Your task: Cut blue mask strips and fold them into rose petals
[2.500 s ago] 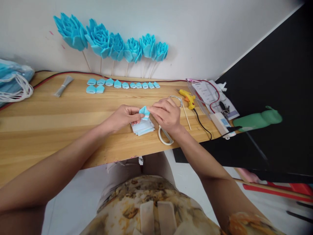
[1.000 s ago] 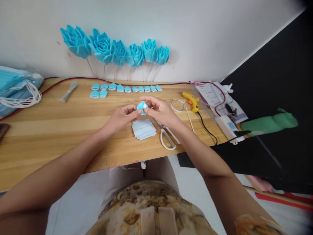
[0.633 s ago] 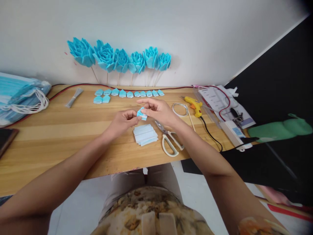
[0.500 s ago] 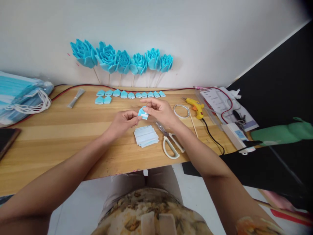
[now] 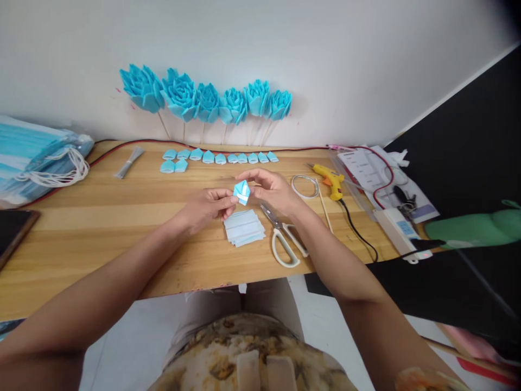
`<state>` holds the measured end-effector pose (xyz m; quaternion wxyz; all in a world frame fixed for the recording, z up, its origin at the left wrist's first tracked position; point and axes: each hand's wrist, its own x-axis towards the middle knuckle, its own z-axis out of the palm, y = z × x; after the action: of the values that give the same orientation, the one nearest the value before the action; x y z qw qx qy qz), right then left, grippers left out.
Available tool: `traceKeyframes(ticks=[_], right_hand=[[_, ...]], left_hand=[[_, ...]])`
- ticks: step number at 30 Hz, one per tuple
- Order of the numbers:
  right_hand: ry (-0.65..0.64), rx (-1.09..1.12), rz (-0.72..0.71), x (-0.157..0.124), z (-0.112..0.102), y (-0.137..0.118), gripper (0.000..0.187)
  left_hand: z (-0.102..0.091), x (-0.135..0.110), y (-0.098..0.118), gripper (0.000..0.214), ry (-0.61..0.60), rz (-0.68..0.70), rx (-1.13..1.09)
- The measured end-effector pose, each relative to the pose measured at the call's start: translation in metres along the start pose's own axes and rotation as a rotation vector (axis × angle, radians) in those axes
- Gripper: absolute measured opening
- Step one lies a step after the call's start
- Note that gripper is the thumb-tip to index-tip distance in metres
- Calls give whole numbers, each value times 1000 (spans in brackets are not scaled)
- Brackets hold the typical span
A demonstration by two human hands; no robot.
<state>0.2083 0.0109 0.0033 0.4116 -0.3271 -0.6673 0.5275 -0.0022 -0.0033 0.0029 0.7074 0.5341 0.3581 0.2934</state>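
A small folded piece of blue-and-white mask fabric (image 5: 241, 191) is pinched between the thumb and fingers of my left hand (image 5: 211, 205). It has a pointed top, and white strips cross its front. My right hand (image 5: 273, 190) curves around the right side of the piece, index finger stretched above it and thumb close to its right edge. Whether that thumb touches the fabric, I cannot tell. Just below my hands lies a stack of pale cut fabric rectangles (image 5: 244, 228). Scissors with white handles (image 5: 285, 247) rest beside the stack, under my right wrist.
Folded blue petals (image 5: 208, 157) line the back of the wooden table (image 5: 101, 233). Blue fabric flowers on sticks (image 5: 181, 95) lean against the wall. To the right are a wire coil (image 5: 305, 186), a yellow glue gun (image 5: 331, 182) and a power strip (image 5: 401, 233); bagged masks (image 5: 36, 157) lie left.
My right thumb has drawn back from the front of the folded fabric, baring its white strips. The piece now faces me more fully. The whole view has shifted slightly.
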Motion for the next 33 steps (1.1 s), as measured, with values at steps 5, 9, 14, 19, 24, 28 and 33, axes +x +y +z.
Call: traceKeyframes(ticks=[5,9,14,19,24,28,33], right_hand=[[62,34,50,4,0,-6,18],[95,-10,77,34,-6,-12,22],[-2,-154,172,93,9,2,16],[-14,-379,259,135,44,29,8],[24,-616,263,156,61,42,19],[47,-784,218,164,64,47,19],[96,-919,127,169,64,50,13]], left_hand=[[-2,0,-3,45,-31,0,49],[-8,-5,1,44,-165,-11,151],[-9,-11,7,41,-370,16,145],[-13,-10,8,49,-476,34,76],[-16,-9,7,56,-521,32,57],[-16,-9,7,61,-550,20,76],[-15,-10,9,63,-601,9,64]])
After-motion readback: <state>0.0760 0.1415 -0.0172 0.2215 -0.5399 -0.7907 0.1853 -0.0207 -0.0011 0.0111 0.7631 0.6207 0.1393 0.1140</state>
